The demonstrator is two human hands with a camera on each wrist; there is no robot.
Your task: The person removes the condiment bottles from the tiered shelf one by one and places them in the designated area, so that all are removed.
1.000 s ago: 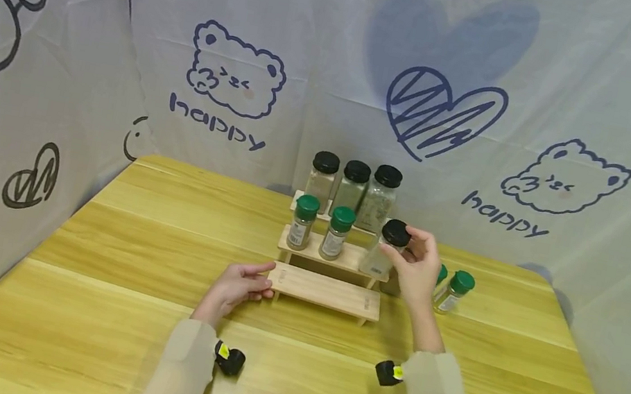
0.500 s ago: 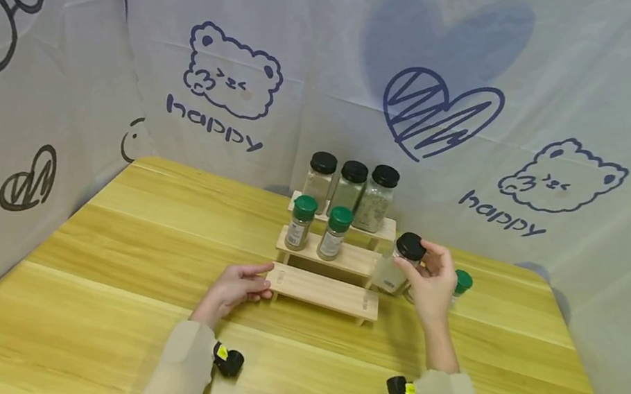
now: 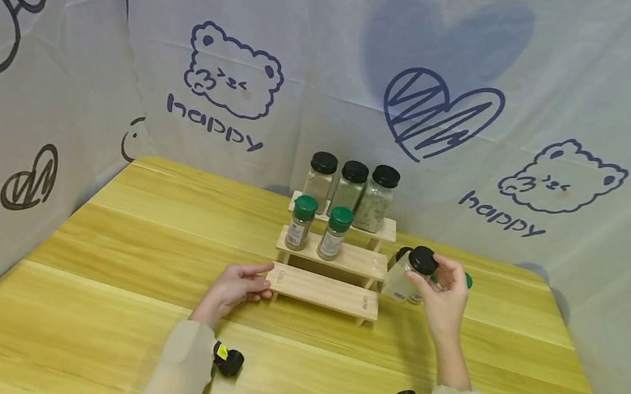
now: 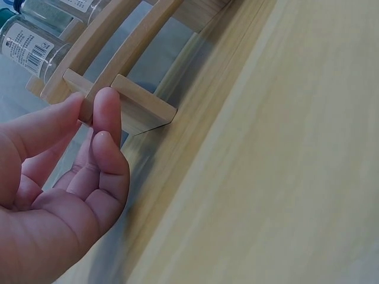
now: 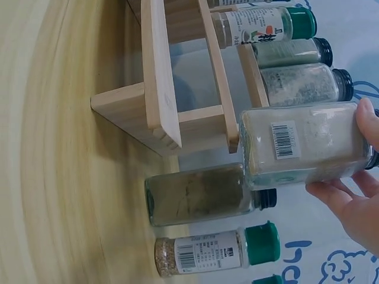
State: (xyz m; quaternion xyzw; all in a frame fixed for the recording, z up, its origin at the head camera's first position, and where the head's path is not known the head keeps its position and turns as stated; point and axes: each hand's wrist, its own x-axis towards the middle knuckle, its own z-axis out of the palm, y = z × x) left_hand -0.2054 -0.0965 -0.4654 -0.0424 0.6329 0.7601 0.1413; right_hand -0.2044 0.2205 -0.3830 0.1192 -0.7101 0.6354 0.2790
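Note:
My right hand (image 3: 444, 304) grips a clear square spice jar (image 5: 305, 142) by its black-lidded top. The jar holds pale powder, tilts slightly and hangs just right of the three-tier wooden rack (image 3: 324, 290). Thumb and index finger of my left hand (image 4: 71, 183) pinch the left end of the rack's lowest shelf. That shelf is bare. Two green-capped spice bottles, one at the left (image 3: 299, 228) and one near the middle (image 3: 333, 239), stand on the middle shelf. Three black-lidded jars (image 3: 376, 204) line the top shelf.
On the table right of the rack stand another black-lidded jar (image 5: 198, 195) and a green-capped bottle (image 5: 207, 253). A further green cap (image 5: 267, 280) shows at that view's bottom edge. A printed cloth (image 3: 344, 33) hangs behind the wooden table (image 3: 136, 348).
My right hand has carried the black-lidded spice jar off the right end of the middle shelf, rightwards and slightly down towards me. The left hand has stayed on the rack.

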